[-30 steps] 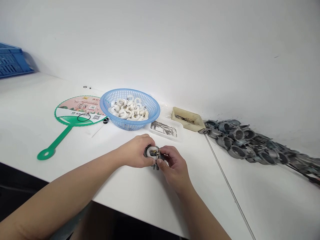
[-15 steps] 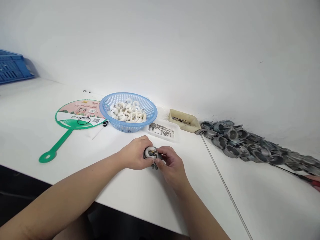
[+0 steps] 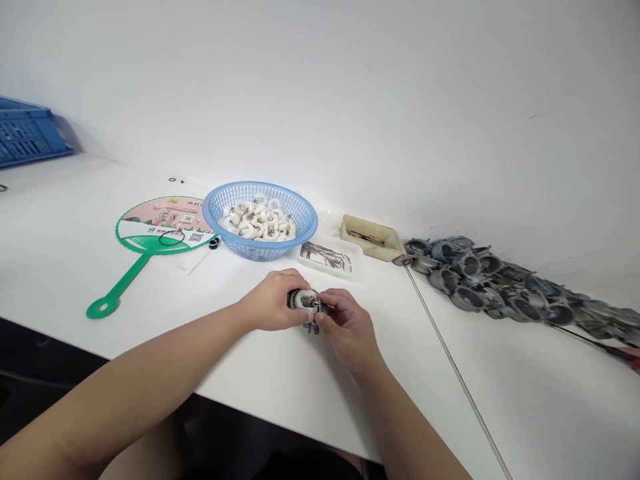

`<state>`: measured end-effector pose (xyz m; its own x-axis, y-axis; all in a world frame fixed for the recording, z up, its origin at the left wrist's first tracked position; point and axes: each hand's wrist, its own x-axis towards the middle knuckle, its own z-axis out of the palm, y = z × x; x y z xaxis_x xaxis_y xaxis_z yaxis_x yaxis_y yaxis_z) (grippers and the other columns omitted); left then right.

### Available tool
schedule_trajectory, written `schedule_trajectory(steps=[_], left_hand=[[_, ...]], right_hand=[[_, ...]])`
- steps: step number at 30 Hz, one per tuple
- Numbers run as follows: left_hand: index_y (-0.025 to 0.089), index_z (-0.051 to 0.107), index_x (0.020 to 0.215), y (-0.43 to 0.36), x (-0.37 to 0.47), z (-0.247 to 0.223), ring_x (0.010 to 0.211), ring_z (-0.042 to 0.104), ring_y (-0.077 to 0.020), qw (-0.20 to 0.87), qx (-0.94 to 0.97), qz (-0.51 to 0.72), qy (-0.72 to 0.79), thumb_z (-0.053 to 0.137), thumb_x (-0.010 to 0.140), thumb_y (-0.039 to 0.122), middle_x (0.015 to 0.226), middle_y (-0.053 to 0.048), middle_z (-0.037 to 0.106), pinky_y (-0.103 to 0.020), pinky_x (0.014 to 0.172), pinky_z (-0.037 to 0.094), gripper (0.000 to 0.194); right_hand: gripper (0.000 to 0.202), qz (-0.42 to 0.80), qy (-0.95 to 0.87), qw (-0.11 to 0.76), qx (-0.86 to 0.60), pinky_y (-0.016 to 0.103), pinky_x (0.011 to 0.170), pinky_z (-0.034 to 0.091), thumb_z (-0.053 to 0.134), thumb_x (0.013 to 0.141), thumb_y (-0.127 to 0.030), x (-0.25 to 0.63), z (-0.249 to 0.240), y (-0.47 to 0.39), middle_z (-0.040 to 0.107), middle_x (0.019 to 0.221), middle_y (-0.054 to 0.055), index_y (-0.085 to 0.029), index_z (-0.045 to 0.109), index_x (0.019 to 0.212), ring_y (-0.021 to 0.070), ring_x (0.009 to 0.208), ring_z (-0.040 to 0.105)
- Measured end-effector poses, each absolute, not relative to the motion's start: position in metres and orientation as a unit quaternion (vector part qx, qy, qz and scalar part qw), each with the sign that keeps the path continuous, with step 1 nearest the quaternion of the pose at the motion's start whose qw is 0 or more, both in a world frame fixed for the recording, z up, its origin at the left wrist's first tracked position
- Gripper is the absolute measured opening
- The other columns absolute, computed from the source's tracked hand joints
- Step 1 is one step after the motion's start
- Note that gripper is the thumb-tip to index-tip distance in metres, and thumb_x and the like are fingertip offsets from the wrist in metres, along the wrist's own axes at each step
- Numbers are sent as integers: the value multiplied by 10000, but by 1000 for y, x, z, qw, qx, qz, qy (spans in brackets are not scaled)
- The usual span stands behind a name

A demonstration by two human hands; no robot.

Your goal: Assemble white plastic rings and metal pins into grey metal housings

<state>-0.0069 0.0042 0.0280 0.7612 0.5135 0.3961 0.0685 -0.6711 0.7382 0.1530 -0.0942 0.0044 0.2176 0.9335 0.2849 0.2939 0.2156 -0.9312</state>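
In front of me on the table, both hands meet at a grey metal carburetor body [image 3: 293,300] with a white ring-shaped float [image 3: 303,299] seated in its opening. My left hand [image 3: 273,301] wraps round its left side, thumb at the near edge. From the right, my right hand [image 3: 350,327] grips it with thumb and fingertips, close to small brass-coloured parts beside the float. The fingers cover much of the casting. Beyond them, a blue plastic basket [image 3: 260,251] holds several white floats [image 3: 257,219].
Thin metal pins lie in a clear tray [image 3: 353,270]; behind it sits a cream box [image 3: 375,252]. Grey castings [image 3: 470,267] are piled rightward along the wall. A green-handled fan [image 3: 127,283] lies left, a blue crate [image 3: 30,137] beyond. Another person's hand [image 3: 631,353] shows at the right edge.
The view has shifted slightly, so most things sit a little further right and higher. Both hands keep hold of the carburetor body, which looks slightly turned, with more of its left rim showing.
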Motion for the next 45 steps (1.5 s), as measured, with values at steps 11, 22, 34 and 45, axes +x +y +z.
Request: schedule_trajectory(steps=[11, 22, 34, 45], left_hand=[[172, 630, 881, 4, -6, 26, 792, 567, -160, 393, 855, 295, 165, 660, 640, 305, 872, -35, 585, -283, 714, 455, 277], [177, 618, 867, 1, -7, 27, 739, 550, -147, 403, 843, 295, 199, 674, 622, 317, 854, -24, 573, -271, 655, 445, 287], [174, 590, 805, -10, -2, 22, 725, 531, -142, 400, 820, 341, 227, 687, 607, 293, 799, -13, 567, -268, 648, 434, 251], [169, 626, 874, -2, -8, 23, 756, 559, -150, 456, 821, 288, 187, 691, 615, 287, 867, -31, 576, -275, 674, 463, 293]], right_hand=[[237, 203, -572, 537, -586, 315, 646, 505, 642, 723, -376, 144, 11, -98, 508, 904, 55, -209, 605, 887, 163, 768, 546], [250, 211, -546, 558, -588, 344, 641, 527, 644, 719, -351, 139, 10, -100, 527, 945, 70, -230, 638, 938, 185, 805, 562], [245, 297, -541, 569, -543, 324, 633, 517, 666, 717, -342, 153, 5, -97, 501, 981, 62, -236, 643, 936, 179, 836, 559], [244, 279, -562, 544, -557, 309, 622, 485, 702, 676, -328, 150, 13, -100, 492, 883, 41, -202, 618, 867, 149, 739, 534]])
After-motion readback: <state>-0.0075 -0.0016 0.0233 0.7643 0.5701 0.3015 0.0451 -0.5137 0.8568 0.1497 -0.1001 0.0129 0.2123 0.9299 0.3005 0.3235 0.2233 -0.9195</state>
